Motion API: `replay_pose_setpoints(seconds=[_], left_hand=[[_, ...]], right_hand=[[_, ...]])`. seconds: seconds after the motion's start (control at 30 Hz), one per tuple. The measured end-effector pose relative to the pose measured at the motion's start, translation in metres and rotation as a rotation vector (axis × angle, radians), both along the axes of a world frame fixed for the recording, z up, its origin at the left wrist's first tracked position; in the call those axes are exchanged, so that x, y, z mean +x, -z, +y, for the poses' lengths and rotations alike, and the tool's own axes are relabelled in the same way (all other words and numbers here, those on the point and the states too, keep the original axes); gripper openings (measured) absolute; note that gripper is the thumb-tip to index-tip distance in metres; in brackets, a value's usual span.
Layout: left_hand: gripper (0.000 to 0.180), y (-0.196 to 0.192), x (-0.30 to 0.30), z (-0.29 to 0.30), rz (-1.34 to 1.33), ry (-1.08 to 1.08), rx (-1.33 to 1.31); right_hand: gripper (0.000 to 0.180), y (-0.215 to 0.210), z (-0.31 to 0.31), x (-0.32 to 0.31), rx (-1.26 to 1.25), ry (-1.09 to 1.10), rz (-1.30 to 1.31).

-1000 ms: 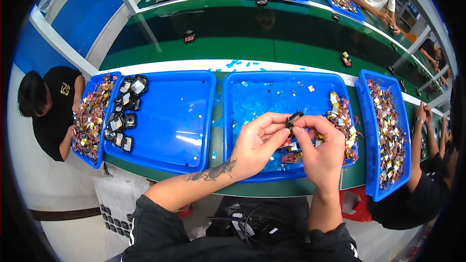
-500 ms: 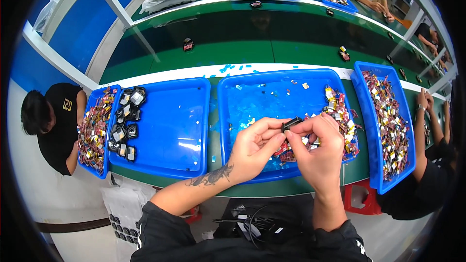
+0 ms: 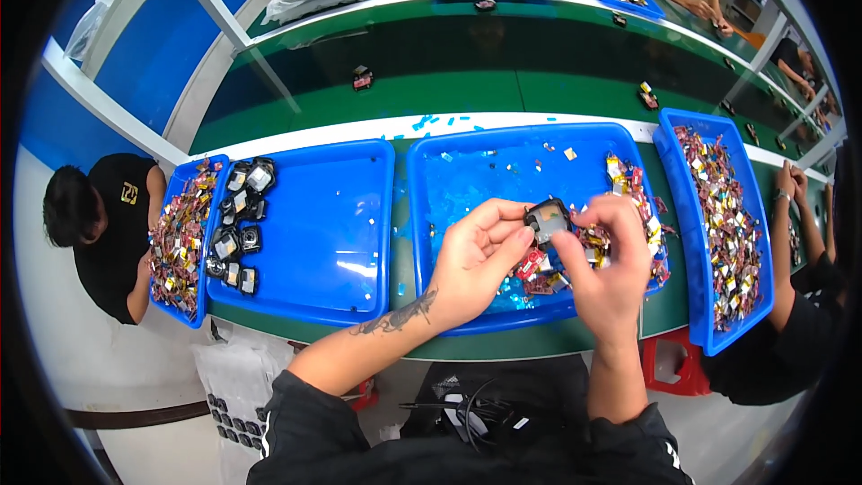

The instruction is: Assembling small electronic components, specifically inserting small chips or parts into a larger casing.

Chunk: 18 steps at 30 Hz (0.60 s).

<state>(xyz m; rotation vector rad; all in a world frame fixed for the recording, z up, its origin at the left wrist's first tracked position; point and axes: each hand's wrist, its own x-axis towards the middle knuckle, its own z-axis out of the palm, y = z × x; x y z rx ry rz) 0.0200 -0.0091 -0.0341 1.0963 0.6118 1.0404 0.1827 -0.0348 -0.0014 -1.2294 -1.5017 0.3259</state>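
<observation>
Over the middle tray, my left hand [image 3: 480, 256] pinches a small black square device [image 3: 548, 221] by its left side, its grey flat face turned up. My right hand [image 3: 611, 265] is just to the right of it, thumb and forefinger spread apart, slightly blurred. The thumb tip is close to the device's lower right corner; whether it touches cannot be made out. Beneath the hands, the blue middle tray [image 3: 422, 216] holds a heap of small red, yellow and silver parts [image 3: 627, 181] along its right side, partly hidden by my right hand.
The left blue tray [image 3: 388, 216] has several black square devices [image 3: 241, 202] along its left side. Narrow blue bins of small parts stand at far left [image 3: 184, 242] and right [image 3: 718, 216]. Beyond runs a green conveyor [image 3: 431, 81] carrying a few pieces. Other people work around.
The black device has turned from edge-on to face-up in my left hand. My right hand has loosened from it and moved slightly right. Pieces on the conveyor appear shifted slightly right.
</observation>
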Motion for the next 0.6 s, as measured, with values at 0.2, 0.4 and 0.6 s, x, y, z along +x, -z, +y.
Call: replay_pose_setpoints(seconds=[0.2, 0.4, 0.6], left_hand=[[0.023, -0.002, 0.002, 0.004, -0.082, -0.046, -0.089], [0.044, -0.022, -0.001, -0.003, -0.147, 0.024, -0.043], [0.030, -0.021, -0.010, -0.005, 0.328, 0.030, 0.317]], right_hand=[[0.033, -0.005, -0.018, -0.005, 0.118, -0.167, -0.463], [0.022, 0.004, -0.018, 0.001, 0.041, -0.148, -0.110], [0.016, 0.009, -0.022, 0.000, -0.244, -0.328, 0.525]])
